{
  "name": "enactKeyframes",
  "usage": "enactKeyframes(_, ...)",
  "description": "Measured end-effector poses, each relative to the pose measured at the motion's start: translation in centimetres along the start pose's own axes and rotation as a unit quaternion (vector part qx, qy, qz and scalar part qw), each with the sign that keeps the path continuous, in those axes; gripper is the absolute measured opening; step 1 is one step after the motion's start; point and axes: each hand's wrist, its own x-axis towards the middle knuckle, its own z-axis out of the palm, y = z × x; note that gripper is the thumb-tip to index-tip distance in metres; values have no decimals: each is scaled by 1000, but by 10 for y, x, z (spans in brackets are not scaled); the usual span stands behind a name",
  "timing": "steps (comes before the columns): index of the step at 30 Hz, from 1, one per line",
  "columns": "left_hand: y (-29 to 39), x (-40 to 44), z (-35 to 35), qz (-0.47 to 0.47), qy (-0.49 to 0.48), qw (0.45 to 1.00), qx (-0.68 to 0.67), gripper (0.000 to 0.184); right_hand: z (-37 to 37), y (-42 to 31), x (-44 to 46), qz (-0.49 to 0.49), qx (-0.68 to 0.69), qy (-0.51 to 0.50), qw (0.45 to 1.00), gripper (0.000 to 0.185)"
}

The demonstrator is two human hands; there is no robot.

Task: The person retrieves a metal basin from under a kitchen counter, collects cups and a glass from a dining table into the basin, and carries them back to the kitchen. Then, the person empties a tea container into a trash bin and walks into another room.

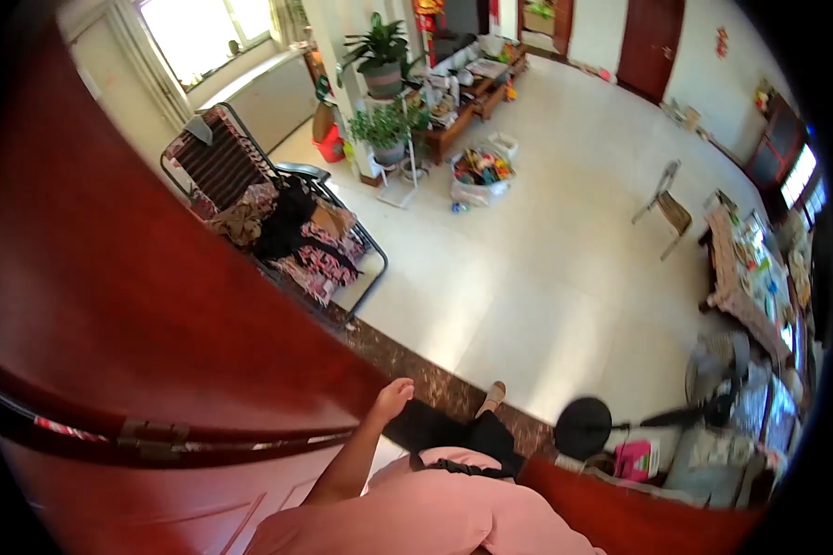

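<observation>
My left hand (395, 398) hangs in front of my body, its fingers loosely curled together, with nothing visible in it. Close beside it is the edge of a dark red wooden door (185, 314), which fills the left side; I cannot tell whether they touch. Below the hand, a brown stone threshold strip (416, 375) crosses the floor, and my foot in a light shoe (494, 396) is stepping at it. A pink top (435, 513) covers my body. My right hand is out of view.
A folding lounge chair (217, 157) heaped with clothes stands at left. Beyond are potted plants (382, 79), a red bucket (329, 145) and a filled plastic bag (479, 191). At right are a chair (666, 208), a cloth-covered table (745, 301) and a standing fan (583, 427).
</observation>
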Motion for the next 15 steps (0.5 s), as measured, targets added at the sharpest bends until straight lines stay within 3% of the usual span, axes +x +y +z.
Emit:
enactKeyframes(2, -8, 41, 1, -42, 37, 997, -52, 29, -4, -58, 34, 13, -31, -9, 999, 13)
enactKeyframes(4, -54, 76, 0, 44, 99, 993, 54, 32, -13, -122, 70, 21, -62, -14, 998, 13)
enactKeyframes(5, -66, 74, -7, -58, 60, 978, 191, 36, -18, -159, 89, 25, -76, -16, 997, 14)
enactKeyframes(6, -94, 81, -14, -178, -30, 924, 337, 38, -21, -195, 107, 31, -94, -13, 995, 14)
enactKeyframes(7, -82, 76, -17, -181, -18, 922, 343, 38, -27, -231, 134, 38, -116, -13, 992, 14)
enactKeyframes(8, -73, 66, -14, -311, 28, 935, 169, 36, -32, -272, 164, 40, -160, -12, 986, 15)
enactKeyframes(9, -63, 59, -6, -425, 69, 902, -18, 35, -43, -305, 205, 46, -235, -9, 971, 15)
enactKeyframes(10, -85, 60, -10, -419, 81, 895, -129, 36, -56, -338, 269, 40, -397, -9, 917, 16)
enactKeyframes(11, -70, 65, -9, -428, 97, 894, -87, 35, -50, -392, 297, 12, -486, -2, 874, 16)
enactKeyframes(12, -57, 64, -4, -448, 93, 884, -101, 35, -51, -441, 323, -75, -375, 47, 923, 15)
enactKeyframes(13, -43, 67, 0, -454, 158, 862, -161, 27, -41, -507, 317, -171, -266, 76, 946, 14)
enactKeyframes(14, -32, 78, 2, -451, 227, 836, -215, 24, -6, -585, 260, -182, -86, 50, 978, 12)
enactKeyframes(15, -23, 90, 0, -389, 85, 915, 60, 25, 18, -636, 258, -194, -86, 80, 974, 13)
